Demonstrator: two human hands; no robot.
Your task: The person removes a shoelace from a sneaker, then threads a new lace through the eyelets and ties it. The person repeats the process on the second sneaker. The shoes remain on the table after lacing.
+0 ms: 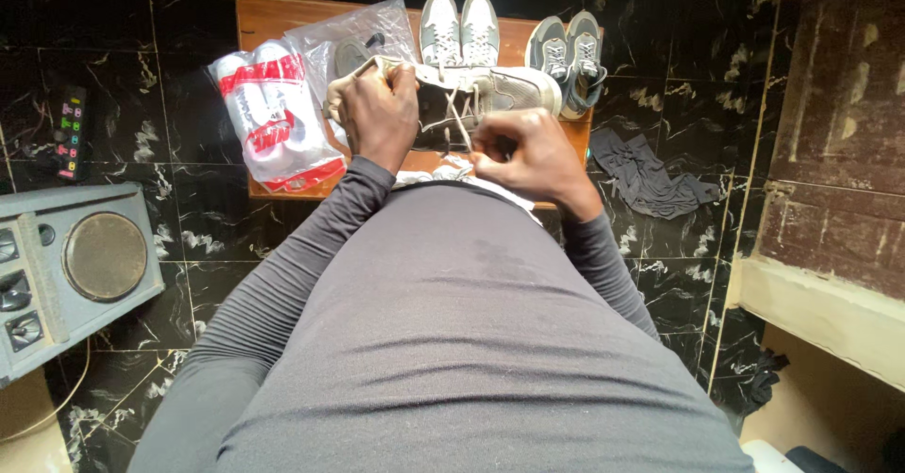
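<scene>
1. Your left hand (379, 115) is curled tight around the heel end of a grey sneaker (471, 96). The fingers are closed on it.
2. Your right hand (520, 152) is nearly closed. Its fingertips pinch a pale shoelace (455, 115) that comes from the sneaker.
3. You hold the sneaker up over the middle of the low wooden table (259, 16), lying on its side, with the toe pointing to the right edge.
4. A pair of grey and white sneakers (459, 28) stands at the back edge of the table, just behind the sneaker you hold.
5. A pair of dark grey sneakers (568, 58) sits at the back right corner.
6. A clear plastic bag (353, 34) lies near the back left part of the table, behind your left hand.
7. A white and red bag (273, 115) lies on the left edge, hanging over it a little.
8. A dark cloth (646, 176) lies on the black tiled floor (123, 49), to the right of the table.
9. A grey speaker box (71, 265) stands on the floor to your left.
</scene>
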